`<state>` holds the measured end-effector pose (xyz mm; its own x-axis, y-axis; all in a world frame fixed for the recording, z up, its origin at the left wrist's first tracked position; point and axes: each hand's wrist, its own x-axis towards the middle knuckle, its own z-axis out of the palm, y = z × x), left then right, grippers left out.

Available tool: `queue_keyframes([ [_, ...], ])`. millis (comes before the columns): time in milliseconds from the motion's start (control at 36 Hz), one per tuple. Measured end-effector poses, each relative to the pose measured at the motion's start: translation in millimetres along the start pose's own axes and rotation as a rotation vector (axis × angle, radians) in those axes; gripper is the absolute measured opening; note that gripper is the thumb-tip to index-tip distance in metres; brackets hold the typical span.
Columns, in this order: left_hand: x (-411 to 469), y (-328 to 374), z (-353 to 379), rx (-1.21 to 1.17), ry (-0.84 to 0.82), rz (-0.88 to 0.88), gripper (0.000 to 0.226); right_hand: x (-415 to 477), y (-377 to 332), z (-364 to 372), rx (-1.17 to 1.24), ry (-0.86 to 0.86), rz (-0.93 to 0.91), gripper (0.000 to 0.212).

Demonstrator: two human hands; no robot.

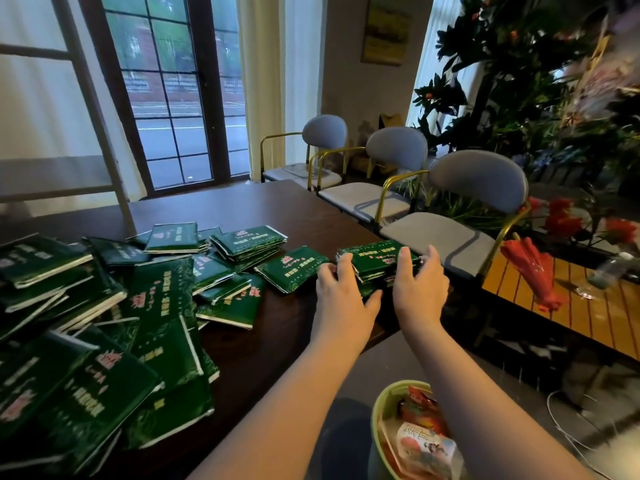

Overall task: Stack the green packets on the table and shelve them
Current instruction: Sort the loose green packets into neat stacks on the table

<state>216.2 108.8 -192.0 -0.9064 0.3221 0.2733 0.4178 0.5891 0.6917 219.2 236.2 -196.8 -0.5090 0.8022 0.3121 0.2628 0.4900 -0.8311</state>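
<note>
On table (263, 202), left hand (341, 299) and right hand (417, 285) clasp packet stack (375, 258).

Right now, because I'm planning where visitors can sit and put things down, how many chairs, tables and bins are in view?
Chairs: 3
Tables: 2, the dark table and the orange slatted table
Bin: 1
Total: 6
</note>
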Motion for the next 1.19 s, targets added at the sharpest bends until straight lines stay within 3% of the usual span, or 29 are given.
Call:
queue_keyframes([
  [111, -7.0, 0.7, -5.5, -0.049, -0.007, -0.006, 0.078, -15.3, -10.3, -7.3, 0.086, 0.105, -0.030, 0.060],
  [222, -21.7, -0.1, -19.8, -0.191, -0.008, -0.033, 0.071, -52.5, -40.7, -12.7, 0.255, 0.243, -0.347, 0.035],
  [306, -34.2, -5.3, -40.7, -0.270, 0.056, -0.047, 0.060, -76.0, -67.6, -8.3, 0.399, 0.154, -0.484, 0.024],
  [417, -35.8, -13.8, -80.8, -0.248, 0.131, -0.076, 0.053, -90.8, -100.7, 8.4, 0.556, -0.162, -0.319, 0.022],
  [583, -8.2, -28.4, -144.9, 0.034, -0.014, -0.196, 0.059, -83.6, -130.2, 64.7, 0.369, -0.560, -0.062, 0.036],
  [667, 12.8, -41.8, -166.1, 0.119, -0.041, -0.246, 0.054, -77.1, -140.8, 87.9, 0.267, -0.594, 0.033, 0.046],
  [750, 40.6, -57.3, -177.9, 0.196, -0.033, -0.253, 0.050, -70.8, -151.4, 105.6, 0.280, -0.600, 0.243, 0.052],
  [861, 76.4, -75.8, -179.3, 0.276, -0.008, -0.253, 0.052, -62.5, -169.2, 120.1, 0.271, -0.628, 0.408, 0.048],
  [917, 92.0, -83.1, -175.0, 0.330, -0.025, -0.263, 0.051, -56.4, -173.7, 129.5, 0.291, -0.657, 0.421, 0.043],
  [1000, 107.3, -93.4, -163.6, 0.423, -0.109, -0.326, 0.051, -48.7, -174.2, 135.7, 0.332, -0.683, 0.433, 0.055],
  [1111, 112.7, -106.8, -148.1, 0.625, -0.231, -0.367, 0.051, -42.9, -162.6, 143.5, 0.383, -0.642, 0.415, 0.033],
  [1194, 111.3, -113.6, -143.2, 0.655, -0.221, -0.342, 0.059, -44.9, -151.6, 152.0, 0.374, -0.597, 0.349, 0.037],
])
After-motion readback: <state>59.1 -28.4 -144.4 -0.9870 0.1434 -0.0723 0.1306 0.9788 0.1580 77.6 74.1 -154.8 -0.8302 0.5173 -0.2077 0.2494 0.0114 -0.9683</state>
